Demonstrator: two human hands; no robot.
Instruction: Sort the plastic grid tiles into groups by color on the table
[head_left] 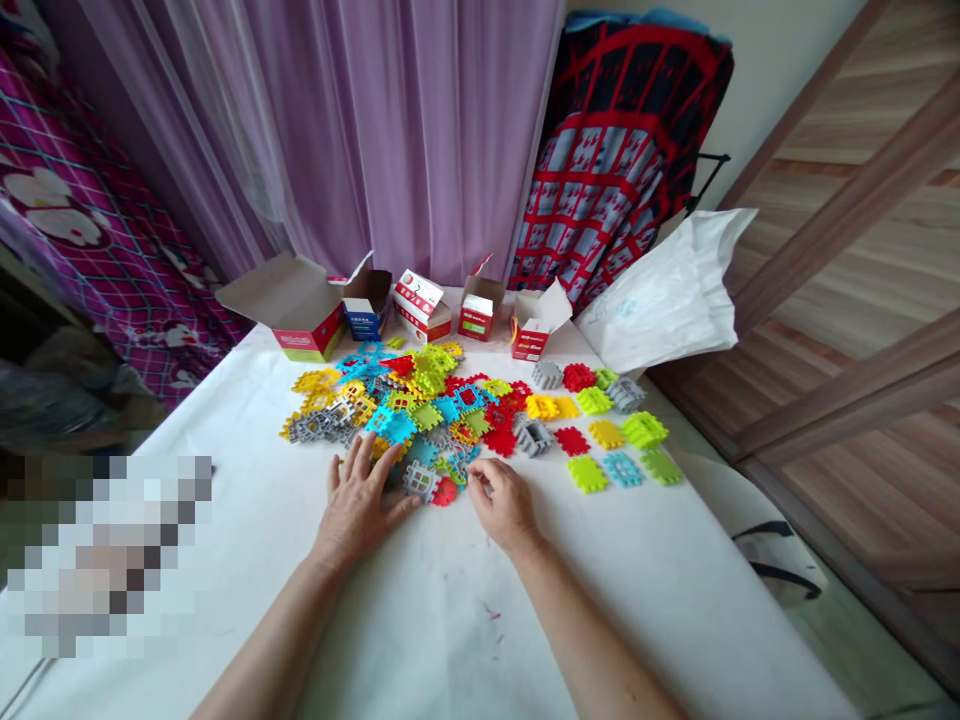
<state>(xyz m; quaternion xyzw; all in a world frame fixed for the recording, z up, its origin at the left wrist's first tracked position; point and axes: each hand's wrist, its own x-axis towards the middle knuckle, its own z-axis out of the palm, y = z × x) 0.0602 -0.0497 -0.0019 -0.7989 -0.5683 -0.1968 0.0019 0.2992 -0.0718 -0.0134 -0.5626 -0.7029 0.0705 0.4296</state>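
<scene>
A loose heap of plastic interlocking building tiles (pixel 394 425) in yellow, grey, blue, red and green covers the middle of the table. My left hand (pixel 360 497) rests at the heap's near left side, fingers spread, with the fingertips against the tiles. Close to its thumb lie a grey window-shaped tile (pixel 421 481) and a round red piece (pixel 445 491). My right hand (pixel 501 500) is just right of the red piece, fingers curled and thumb against the index finger. Whether anything small is pinched there is hidden.
Sorted tiles and small stacks, such as a green tile (pixel 586 474) and a red tile (pixel 572 441), lie at the right. Open cardboard boxes (pixel 311 335) line the back edge. A white bag (pixel 667 300) stands at the back right corner. White cloth (pixel 420 620) covers the table.
</scene>
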